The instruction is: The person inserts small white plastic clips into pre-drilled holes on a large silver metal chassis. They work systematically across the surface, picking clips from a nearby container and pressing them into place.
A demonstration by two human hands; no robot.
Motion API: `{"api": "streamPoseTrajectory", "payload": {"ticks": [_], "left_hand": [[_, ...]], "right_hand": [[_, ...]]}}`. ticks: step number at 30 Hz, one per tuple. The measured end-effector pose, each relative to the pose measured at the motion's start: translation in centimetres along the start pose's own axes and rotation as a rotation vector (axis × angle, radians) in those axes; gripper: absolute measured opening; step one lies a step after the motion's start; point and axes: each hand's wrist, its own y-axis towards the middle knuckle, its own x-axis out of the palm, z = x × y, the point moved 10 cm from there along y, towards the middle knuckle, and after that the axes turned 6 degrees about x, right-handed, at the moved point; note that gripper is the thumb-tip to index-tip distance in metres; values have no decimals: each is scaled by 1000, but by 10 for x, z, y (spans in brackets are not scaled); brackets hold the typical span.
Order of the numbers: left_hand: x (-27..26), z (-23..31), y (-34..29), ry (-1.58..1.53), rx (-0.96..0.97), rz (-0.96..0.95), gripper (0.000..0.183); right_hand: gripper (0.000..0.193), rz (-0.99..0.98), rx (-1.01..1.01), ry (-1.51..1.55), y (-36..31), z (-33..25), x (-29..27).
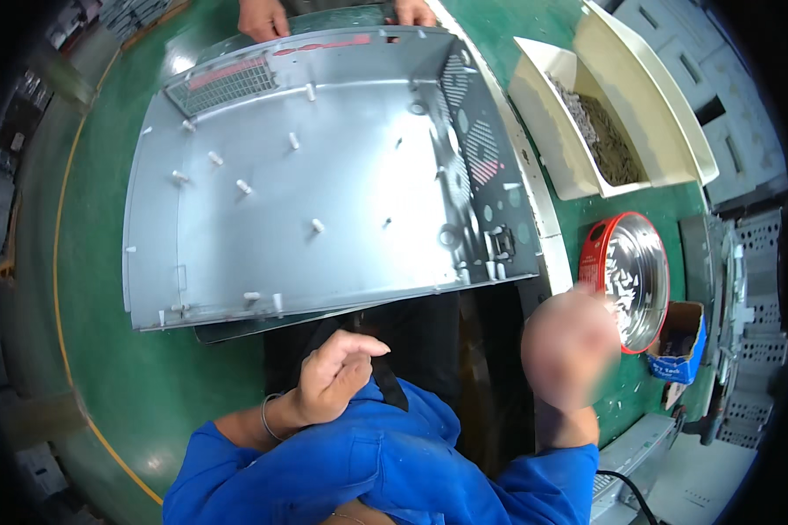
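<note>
A large grey sheet-metal case (263, 210), open at the top, lies in front of me. Several small white pegs (294, 140) stand on its floor and along its near edge. Close to my body, below the case's near edge, my left hand (337, 372) is raised with fingers curled and thumb against them; anything inside is hidden. On the right, my right hand (572, 350) is smeared, so its fingers cannot be read. It is beside a round red-rimmed metal tin (650, 262), which holds many small white pieces (620, 289).
Another person's hands (264, 17) rest at the case's far edge. Cream bins (547, 131) with small grey parts stand at the far right. A small blue box (685, 354) sits behind the tin, near stacked perforated metal parts (757, 306). Yellow line (59, 236) marks the green floor.
</note>
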Motion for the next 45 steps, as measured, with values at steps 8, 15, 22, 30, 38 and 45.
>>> {"api": "streamPoseTrajectory", "payload": {"ticks": [8, 15, 22, 30, 38, 45], "left_hand": [[-44, 55, -19, 392, 156, 44, 31], [-113, 45, -83, 169, 73, 442, 12], [-153, 58, -130, 105, 118, 733, 26], [-173, 48, -126, -54, -41, 901, 18], [-172, 52, -117, -54, -50, 916, 16], [-174, 53, -109, -24, -30, 866, 21]], "right_hand": [[13, -195, 537, 123, -44, 157, 107], [16, -287, 718, 253, -57, 216, 174], [11, -565, 863, 121, -75, 240, 211], [10, -631, 916, -106, -87, 253, 188], [9, -648, 990, -155, -98, 260, 168], [9, -623, 906, -246, -87, 265, 151]]}}
